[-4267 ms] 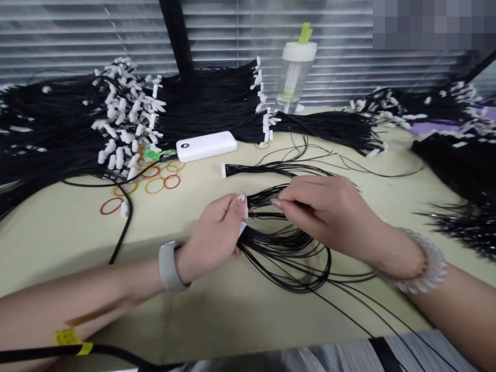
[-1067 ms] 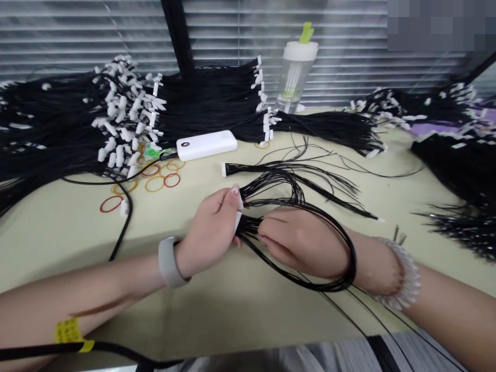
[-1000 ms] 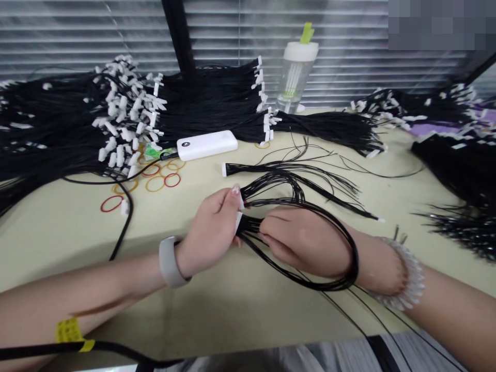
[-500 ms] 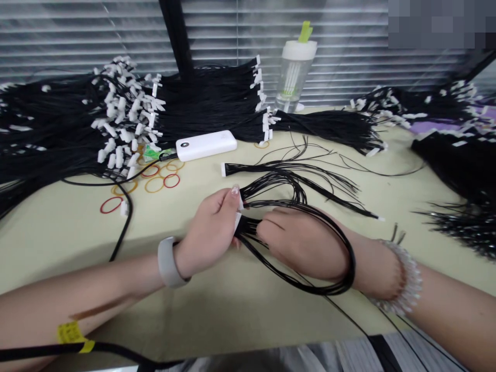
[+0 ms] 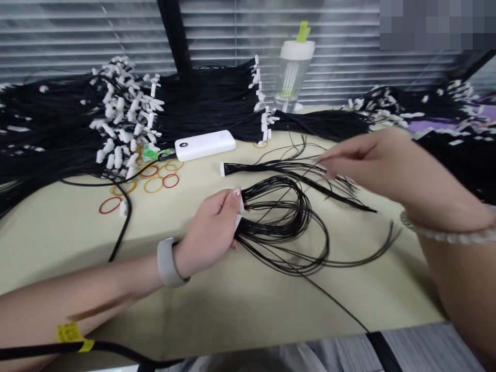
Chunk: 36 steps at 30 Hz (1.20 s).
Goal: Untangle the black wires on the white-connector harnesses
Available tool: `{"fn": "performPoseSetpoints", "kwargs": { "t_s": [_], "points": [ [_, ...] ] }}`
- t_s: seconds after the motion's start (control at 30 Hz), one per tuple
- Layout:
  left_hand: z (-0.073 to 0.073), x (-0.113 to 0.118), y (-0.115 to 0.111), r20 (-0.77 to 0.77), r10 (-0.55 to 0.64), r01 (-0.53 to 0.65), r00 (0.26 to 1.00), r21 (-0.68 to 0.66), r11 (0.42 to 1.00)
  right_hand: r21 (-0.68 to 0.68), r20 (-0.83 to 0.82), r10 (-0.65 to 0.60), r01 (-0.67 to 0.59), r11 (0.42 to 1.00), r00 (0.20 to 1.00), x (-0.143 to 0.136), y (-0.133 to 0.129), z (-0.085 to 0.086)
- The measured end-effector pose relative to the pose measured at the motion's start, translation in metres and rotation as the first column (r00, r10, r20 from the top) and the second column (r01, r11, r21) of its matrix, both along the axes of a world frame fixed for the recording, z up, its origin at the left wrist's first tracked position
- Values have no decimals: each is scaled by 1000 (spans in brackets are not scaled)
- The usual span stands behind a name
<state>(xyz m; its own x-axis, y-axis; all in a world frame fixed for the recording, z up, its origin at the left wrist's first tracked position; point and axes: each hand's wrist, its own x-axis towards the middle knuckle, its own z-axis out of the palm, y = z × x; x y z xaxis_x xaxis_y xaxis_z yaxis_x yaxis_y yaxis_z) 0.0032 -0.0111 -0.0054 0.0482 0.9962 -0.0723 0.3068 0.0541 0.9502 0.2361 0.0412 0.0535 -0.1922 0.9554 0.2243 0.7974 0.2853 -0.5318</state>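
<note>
My left hand (image 5: 213,222) is closed on a looped black wire harness (image 5: 300,206), gripping it at its two white connectors (image 5: 238,222). The wires curve out to the right on the table, and several loose ends trail toward the right and the front edge. My right hand (image 5: 368,163) is raised over the thin loose wires (image 5: 302,147) behind the loop, its fingertips pinched together. Whether a wire is between them cannot be made out. Between the loop and the white power bank lies another black wire bundle (image 5: 263,168) with a white connector at its left end.
Big piles of black wires (image 5: 209,98) with white connectors line the back. A white power bank (image 5: 205,145), rubber bands (image 5: 154,184) and a clear bottle (image 5: 290,77) stand or lie near them. A black cable (image 5: 126,222) crosses the table at left.
My right hand has left the wire loop and moved up and to the right, over the loose wires. The loop now spreads on the table. My left hand keeps its hold.
</note>
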Motion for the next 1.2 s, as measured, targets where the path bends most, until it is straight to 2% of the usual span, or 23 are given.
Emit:
{"fn": "performPoseSetpoints", "kwargs": {
  "t_s": [0.03,0.07,0.1,0.13,0.2,0.27,0.33,0.4,0.47,0.53,0.6,0.7,0.8,0.9,0.97,1.0,1.07,1.1,1.13,1.17,1.2],
  "points": [
    [0,0,0,-9,-3,3,1000,7,1000,60,-119,-86,93,994,989,4,3,1],
    [0,0,-1,-16,-5,6,1000,12,1000,114,-259,-117,150,982,959,7,5,1],
    [0,0,-1,-23,-10,10,1000,13,1000,154,-402,-94,169,973,911,8,7,1],
    [0,-1,-1,-29,-14,15,999,12,1000,172,-538,-44,161,972,842,8,9,1],
    [0,-1,-1,-35,-16,16,999,11,1000,109,-702,19,80,991,712,5,10,0],
    [0,-1,-2,-37,-14,15,999,9,1000,-29,-735,-10,-18,999,678,-2,8,-2],
    [1,-1,-2,-37,-14,14,999,6,1000,-152,-706,-45,-89,984,706,-10,6,-4],
    [1,-1,-2,-34,-15,15,999,5,1000,-219,-637,-40,-132,967,770,-14,4,-6],
    [1,-1,-2,-19,-17,17,1000,5,1000,-276,-487,34,-191,942,873,-13,4,-5],
    [0,-2,-1,26,-28,28,999,-5,1000,-376,-240,185,-267,887,953,-7,6,-3],
    [-2,-3,0,83,-24,26,996,-16,1000,-500,-12,371,-327,802,928,0,8,0],
    [-5,-3,2,160,4,0,987,-25,1000,-634,145,563,-361,684,814,5,7,2],
    [-5,-3,2,200,15,-8,980,-39,999,-685,193,642,-367,629,742,3,3,-1],
    [-4,-3,2,186,18,-11,982,-41,999,-677,218,692,-403,615,689,-2,0,-7],
    [-5,-3,3,172,14,-9,985,-32,999,-644,259,675,-397,654,691,-4,0,-9],
    [-5,-3,3,167,9,-5,986,-28,1000,-609,289,628,-368,703,722,-4,0,-10],
    [-6,-4,3,162,-3,6,987,-22,1000,-471,340,436,-250,846,833,-4,1,-9],
    [-6,-4,3,160,-5,8,987,-21,1000,-358,329,289,-164,919,899,-3,2,-8],
    [-6,-4,3,160,-6,9,987,-21,1000,-211,265,124,-68,975,956,-3,2,-6],
    [-6,-4,3,159,-4,7,987,-21,1000,-48,136,-17,24,999,991,-3,2,-4],
    [-5,-3,2,155,-4,8,988,-22,1000,112,-45,-101,105,988,994,-2,2,-2]
  ]
}}
